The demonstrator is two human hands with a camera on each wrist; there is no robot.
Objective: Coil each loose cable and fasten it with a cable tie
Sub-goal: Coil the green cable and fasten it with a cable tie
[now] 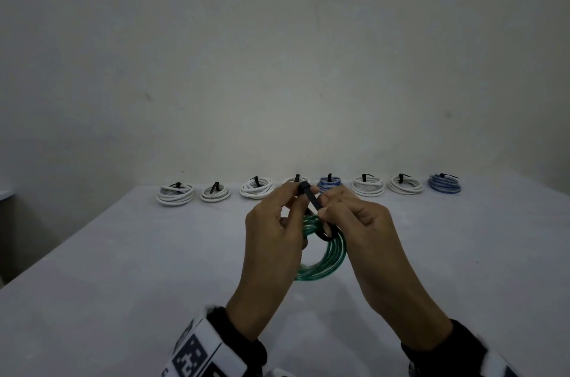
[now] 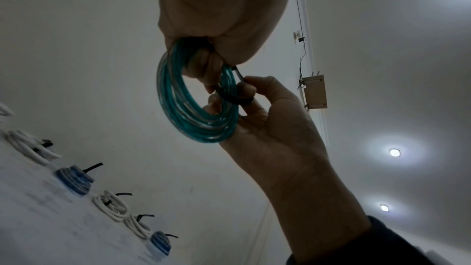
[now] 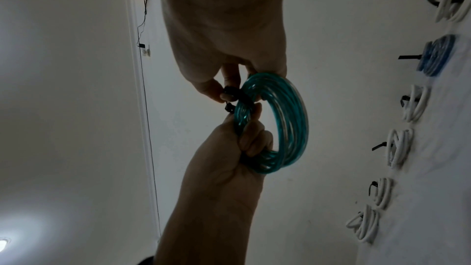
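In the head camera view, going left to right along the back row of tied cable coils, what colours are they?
White coil → white → white → white, mostly hidden behind the hands → blue → white → white → blue.

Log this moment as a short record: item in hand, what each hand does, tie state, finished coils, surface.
item in hand: green cable coil, held above the table
left hand: grips the coil, pinches the tie's head end
right hand: pinches the strap of the black cable tie
tie state: looped around the coil, loop loose
finished coils: eight in the back row, six white, two blue, each tied black
surface: white table
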